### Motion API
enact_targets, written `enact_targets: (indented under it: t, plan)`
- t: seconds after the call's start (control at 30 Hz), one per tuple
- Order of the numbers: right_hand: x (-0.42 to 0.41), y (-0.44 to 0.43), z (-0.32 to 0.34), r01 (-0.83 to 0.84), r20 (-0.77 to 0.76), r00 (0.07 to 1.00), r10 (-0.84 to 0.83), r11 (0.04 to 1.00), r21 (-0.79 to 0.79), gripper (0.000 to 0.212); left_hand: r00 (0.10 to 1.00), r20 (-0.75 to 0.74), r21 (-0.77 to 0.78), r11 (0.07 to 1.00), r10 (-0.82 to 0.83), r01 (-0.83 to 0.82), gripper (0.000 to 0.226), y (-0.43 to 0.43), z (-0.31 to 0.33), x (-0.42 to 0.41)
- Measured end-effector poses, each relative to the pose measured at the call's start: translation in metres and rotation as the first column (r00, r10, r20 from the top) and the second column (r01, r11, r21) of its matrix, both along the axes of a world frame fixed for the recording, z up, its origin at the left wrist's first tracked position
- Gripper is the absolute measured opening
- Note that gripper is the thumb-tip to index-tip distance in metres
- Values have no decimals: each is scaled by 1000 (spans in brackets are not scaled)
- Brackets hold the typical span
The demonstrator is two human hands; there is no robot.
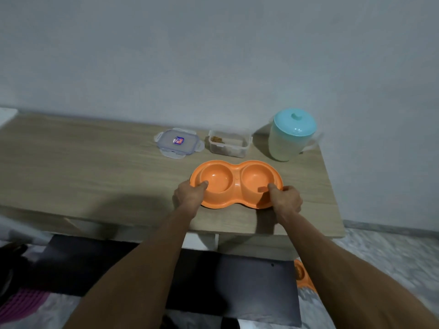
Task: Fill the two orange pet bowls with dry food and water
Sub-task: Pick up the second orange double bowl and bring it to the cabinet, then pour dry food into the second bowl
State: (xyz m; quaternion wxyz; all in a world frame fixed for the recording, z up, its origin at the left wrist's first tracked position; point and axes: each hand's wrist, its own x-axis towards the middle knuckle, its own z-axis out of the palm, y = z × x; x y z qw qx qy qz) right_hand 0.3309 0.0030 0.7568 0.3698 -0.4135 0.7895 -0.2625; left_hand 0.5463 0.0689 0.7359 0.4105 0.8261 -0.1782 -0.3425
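Observation:
An orange double pet bowl (pixel 236 180) rests on the wooden table (pixel 95 167), both cups empty. My left hand (pixel 188 194) grips its left rim, thumb inside the left cup. My right hand (pixel 286 198) grips the right rim, thumb over the edge of the right cup. Behind the bowl stands a clear plastic container (pixel 229 142), lid off, with a little brown dry food in it. Its clear lid (pixel 178 143) lies flat to the left. A pale pitcher with a turquoise lid (pixel 293 135) stands at the back right, handle to the right.
The table stands against a plain wall and ends just right of the pitcher. On the floor at the lower right lies another orange bowl (pixel 303 276), partly hidden by my right arm. A dark mat (pixel 225 288) lies below the table's front edge.

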Motion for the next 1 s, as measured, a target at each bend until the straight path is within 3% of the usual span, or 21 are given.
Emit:
enact_targets:
  t: [0.53, 0.7, 0.87, 1.0]
  plan:
    - [10, -5, -15, -12, -101, 995, 16, 999, 42, 52, 991, 86, 75, 993, -101, 95, 43, -9, -4, 15]
    - [22, -17, 2, 42, -249, 967, -52, 998, -43, 61, 992, 79, 72, 993, -96, 90, 41, -8, 1, 13]
    - [58, -71, 20, -155, -128, 983, 130, 965, -213, 50, 995, 47, 38, 995, -93, 92, 42, -7, -3, 14]
    - [91, -112, 18, -211, -67, 977, 203, 967, -146, 49, 995, 56, -20, 996, -83, 84, 61, -6, -1, 11]
